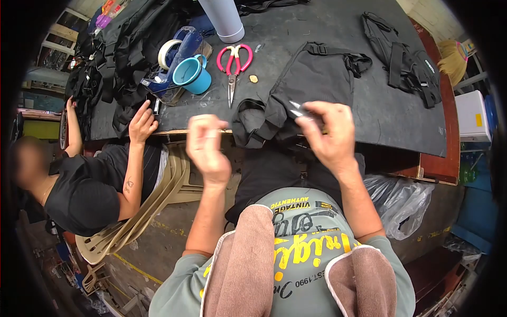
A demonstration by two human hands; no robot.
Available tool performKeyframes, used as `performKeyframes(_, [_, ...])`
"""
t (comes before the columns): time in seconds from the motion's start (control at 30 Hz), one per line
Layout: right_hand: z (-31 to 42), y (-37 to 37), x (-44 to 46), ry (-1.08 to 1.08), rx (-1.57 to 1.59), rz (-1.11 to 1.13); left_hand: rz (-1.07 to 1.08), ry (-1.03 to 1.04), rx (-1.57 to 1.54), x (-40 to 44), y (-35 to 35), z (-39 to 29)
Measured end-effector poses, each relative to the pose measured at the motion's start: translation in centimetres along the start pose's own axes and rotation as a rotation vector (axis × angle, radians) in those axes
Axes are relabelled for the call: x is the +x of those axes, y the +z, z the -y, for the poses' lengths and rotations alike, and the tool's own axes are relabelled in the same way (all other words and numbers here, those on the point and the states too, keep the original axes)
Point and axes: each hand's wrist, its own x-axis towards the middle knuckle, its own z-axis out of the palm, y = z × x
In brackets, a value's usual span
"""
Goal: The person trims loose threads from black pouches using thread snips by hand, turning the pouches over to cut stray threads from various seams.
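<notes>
My right hand [332, 132] is closed around small thread snips [296, 109], whose two pointed metal tips stick out past the thumb and finger, slightly apart. It hovers over the near part of a black fabric bag [311, 71] with straps and a buckle. My left hand [207, 150] is raised at the table edge, left of the bag's strap [253, 121]. Its thumb and fingers are pinched together; whatever they hold is too small to make out. Red-handled scissors [231, 79] lie on the table beyond, points toward me.
The dark table [391, 121] also bears a blue mug [193, 75], a tape roll [168, 54], a grey tumbler [224, 24] and another black bag [404, 58]. On the left, a co-worker [90, 195] sits with a hand near piled black bags [113, 58]. A plastic bag [401, 203] hangs right.
</notes>
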Motion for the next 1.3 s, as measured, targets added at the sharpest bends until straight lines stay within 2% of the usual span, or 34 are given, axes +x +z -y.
performKeyframes(0.03, [-0.5, -1.1, -0.3, 0.034, -0.013, -0.054, -0.077, 0.046, 0.131, 0.8, -2.0, 0.4])
performKeyframes(0.07, [-1.1, -1.8, -1.0, 0.207, 0.117, -0.131, -0.164, -0.017, -0.084, 1.3, -3.5, 0.8])
performKeyframes(0.1, [-2.5, -3.1, -1.8, 0.32, 0.184, -0.145, -0.247, -0.074, -0.116, 1.6, -5.3, 1.4])
performKeyframes(0.17, [-3.6, -5.0, -2.1, 0.306, 0.137, -0.259, -0.256, -0.034, 0.253, 2.4, -6.6, 1.2])
performKeyframes(0.2, [-4.6, -6.0, -2.9, 0.304, 0.07, -0.246, -0.255, -0.032, 0.251, 2.4, -6.3, 0.6])
performKeyframes(0.27, [-5.7, -7.6, -4.1, 0.295, -0.102, -0.22, -0.068, 0.172, 0.586, 2.1, -5.6, -0.6])
performKeyframes(0.3, [-6.0, -8.1, -4.6, 0.296, -0.106, -0.222, 0.097, 0.216, 0.603, 2.1, -5.7, -0.4])
performKeyframes(0.37, [-6.4, -8.8, -5.7, 0.098, -0.285, -0.135, 0.389, 0.373, 0.644, 0.8, -4.8, -0.2])
performKeyframes(0.4, [-6.0, -8.9, -5.9, 0.119, -0.284, -0.084, 0.506, 0.356, 0.745, 0.3, -3.9, -0.8])
performKeyframes(0.43, [-6.1, -9.3, -6.0, 0.038, -0.342, -0.026, 0.624, 0.338, 0.847, -0.3, -3.0, -1.2])
performKeyframes(0.47, [-5.9, -9.4, -6.1, 0.019, -0.349, 0.019, 0.633, 0.284, 0.831, -1.4, -2.5, -0.2])
performKeyframes(0.6, [-5.6, -8.3, -6.7, -0.071, -0.336, 0.097, 0.614, 0.288, 0.916, -3.0, -2.4, 2.8])
performKeyframes(0.7, [-6.0, -7.0, -7.5, -0.151, -0.274, 0.106, 0.556, 0.374, 0.871, -2.3, -2.8, 2.7])
performKeyframes(0.77, [-5.7, -5.9, -8.3, -0.184, -0.247, 0.099, 0.366, 0.253, 0.468, -1.8, -1.9, 1.5])
performKeyframes(0.83, [-4.9, -4.4, -8.1, -0.206, -0.246, 0.062, 0.302, 0.176, 0.249, -0.3, -1.2, 0.3])
performKeyframes(0.9, [-4.3, -3.1, -7.6, -0.181, -0.261, 0.062, 0.082, 0.031, 0.169, 1.6, 0.3, -0.5])
performKeyframes(0.93, [-4.0, -2.2, -7.1, -0.166, -0.202, 0.055, 0.076, -0.109, -0.168, 3.2, 1.8, -1.7])
performKeyframes(0.97, [-2.9, -1.4, -6.1, -0.145, -0.103, 0.057, 0.002, -0.136, -0.322, 5.3, 3.8, -2.7])
performKeyframes(1.03, [-1.5, 0.9, -5.2, -0.014, 0.164, 0.044, -0.037, -0.042, -0.4, 11.1, 7.6, -6.4])
performKeyframes(1.1, [-0.9, 2.5, -4.8, 0.274, 0.634, 0.105, 0.055, 0.267, -0.378, 15.5, 10.9, -10.5])
performKeyframes(1.17, [-0.2, 2.3, -3.6, 0.212, 0.643, 0.031, 0.197, 0.515, -0.347, 19.7, 13.7, -12.1])
performKeyframes(1.2, [0.2, 1.6, -3.5, 0.222, 0.71, -0.114, 0.416, 0.503, -0.467, 19.5, 14.6, -12.8])
performKeyframes(1.3, [-0.6, -1.6, -4.6, 0.265, 0.857, -0.387, 0.63, 0.757, 0.114, 13.9, 15.2, -13.9])
